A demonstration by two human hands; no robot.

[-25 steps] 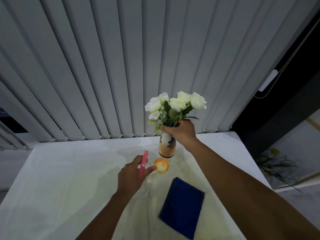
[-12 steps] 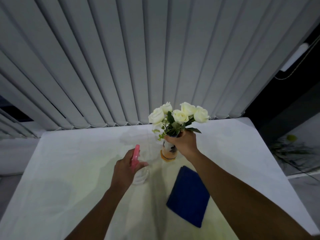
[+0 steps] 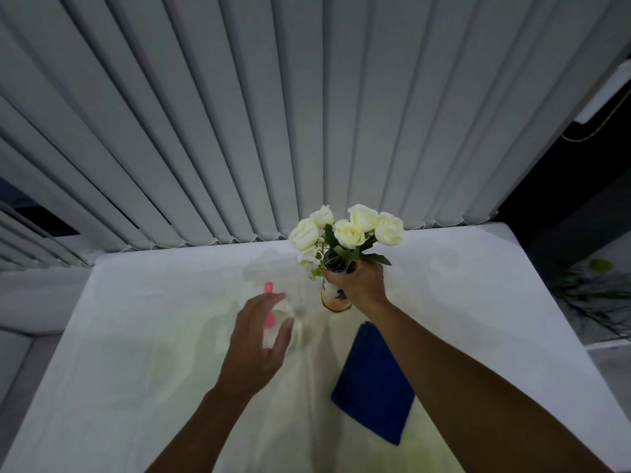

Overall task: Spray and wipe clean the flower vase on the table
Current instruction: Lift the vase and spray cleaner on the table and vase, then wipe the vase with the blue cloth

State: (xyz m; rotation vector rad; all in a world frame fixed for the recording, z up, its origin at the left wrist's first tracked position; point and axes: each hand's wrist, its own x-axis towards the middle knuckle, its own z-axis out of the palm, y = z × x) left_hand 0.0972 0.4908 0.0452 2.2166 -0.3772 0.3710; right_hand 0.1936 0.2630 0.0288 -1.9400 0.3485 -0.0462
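Observation:
A small white and orange patterned vase [image 3: 335, 299] stands on the white table [image 3: 143, 336], holding white roses [image 3: 346, 231]. My right hand [image 3: 358, 283] is closed around the vase's neck just under the blooms. To its left, a clear spray bottle [image 3: 294, 327] with a pink head [image 3: 269, 289] stands on the table. My left hand [image 3: 254, 339] sits against the bottle with fingers spread loosely around the pink head, not clenched. A folded blue cloth [image 3: 374, 382] lies flat under my right forearm.
Grey vertical blinds [image 3: 273, 114] hang right behind the table's far edge. The table's right edge [image 3: 546, 302] drops to a dark floor with a plant [image 3: 594, 288]. A low ledge runs along the left side.
My left hand set the spray bottle down left of the vase and loosened its grip. The right hand keeps hold of the vase. The camera tilted, so the scene sits lower in view.

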